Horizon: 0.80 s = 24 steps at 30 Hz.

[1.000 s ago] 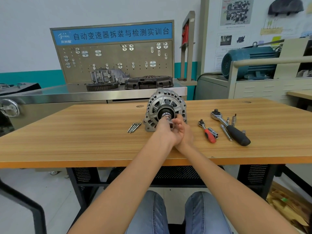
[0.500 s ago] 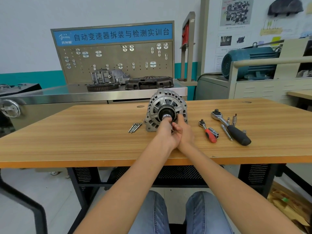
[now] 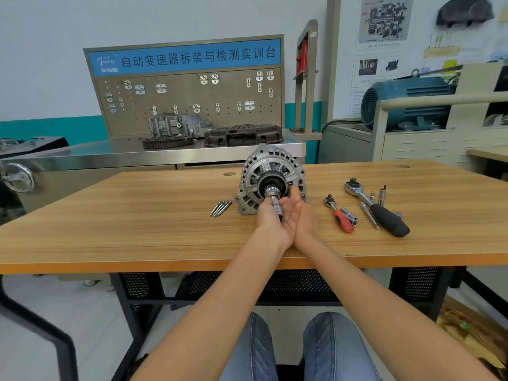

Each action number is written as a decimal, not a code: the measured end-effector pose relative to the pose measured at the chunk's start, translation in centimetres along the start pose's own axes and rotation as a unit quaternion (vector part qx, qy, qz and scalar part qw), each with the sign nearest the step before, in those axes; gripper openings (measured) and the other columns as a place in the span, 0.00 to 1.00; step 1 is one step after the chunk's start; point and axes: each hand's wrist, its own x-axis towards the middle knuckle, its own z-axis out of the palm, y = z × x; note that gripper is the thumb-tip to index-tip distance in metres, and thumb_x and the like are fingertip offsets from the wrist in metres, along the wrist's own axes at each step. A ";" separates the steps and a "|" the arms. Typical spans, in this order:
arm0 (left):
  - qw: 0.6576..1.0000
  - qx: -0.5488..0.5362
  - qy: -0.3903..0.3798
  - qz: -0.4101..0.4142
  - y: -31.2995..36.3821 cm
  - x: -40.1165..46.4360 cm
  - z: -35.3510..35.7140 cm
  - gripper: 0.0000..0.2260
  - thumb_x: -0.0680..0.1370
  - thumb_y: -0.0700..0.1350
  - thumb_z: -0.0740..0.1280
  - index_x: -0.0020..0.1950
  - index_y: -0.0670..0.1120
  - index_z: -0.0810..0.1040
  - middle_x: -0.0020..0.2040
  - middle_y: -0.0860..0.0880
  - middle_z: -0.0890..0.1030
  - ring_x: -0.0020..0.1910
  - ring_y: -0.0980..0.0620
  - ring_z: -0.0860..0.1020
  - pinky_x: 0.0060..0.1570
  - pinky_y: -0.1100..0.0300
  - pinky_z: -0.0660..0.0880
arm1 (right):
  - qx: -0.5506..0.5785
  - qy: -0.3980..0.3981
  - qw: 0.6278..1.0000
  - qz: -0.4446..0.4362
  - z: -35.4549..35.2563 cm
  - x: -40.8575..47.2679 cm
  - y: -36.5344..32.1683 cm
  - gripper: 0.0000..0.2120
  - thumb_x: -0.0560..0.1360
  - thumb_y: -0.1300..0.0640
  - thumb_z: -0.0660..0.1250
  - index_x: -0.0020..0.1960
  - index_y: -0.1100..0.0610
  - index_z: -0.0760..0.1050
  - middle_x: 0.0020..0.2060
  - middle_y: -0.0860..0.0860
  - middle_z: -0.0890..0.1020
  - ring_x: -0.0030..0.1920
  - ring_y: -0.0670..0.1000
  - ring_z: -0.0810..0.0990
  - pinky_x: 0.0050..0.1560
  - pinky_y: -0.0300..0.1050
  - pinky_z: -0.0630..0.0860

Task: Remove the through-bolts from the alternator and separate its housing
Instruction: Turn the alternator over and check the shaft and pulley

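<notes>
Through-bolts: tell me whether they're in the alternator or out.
Out. Four long bolts lie together on the table, left of the alternator and apart from it.

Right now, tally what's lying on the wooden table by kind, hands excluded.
Alternator: 1
Loose through-bolts, in a bunch left of it: about 4
Ratchet handles: 2, red-grip and black-grip
Small sockets and bits among the ratchets: too small to count
Total: about 7, plus those

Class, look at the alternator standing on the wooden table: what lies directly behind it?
Behind the alternator only bare wooden table shows, then a steel bench carrying a dark clutch cover. The tabletop immediately behind the alternator is hidden by its body.
</notes>
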 end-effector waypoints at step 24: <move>1.000 -0.019 0.020 0.007 -0.6 0.3 0.6 0.16 0.83 0.47 0.58 0.45 0.36 0.74 0.34 0.41 0.79 0.18 0.51 0.77 0.19 0.64 0.74 | 0.094 -0.033 0.992 0.073 1.1 0.8 0.4 0.19 0.83 0.53 0.48 0.70 0.58 0.62 0.63 0.58 0.74 0.60 0.52 0.73 0.61 0.37 0.62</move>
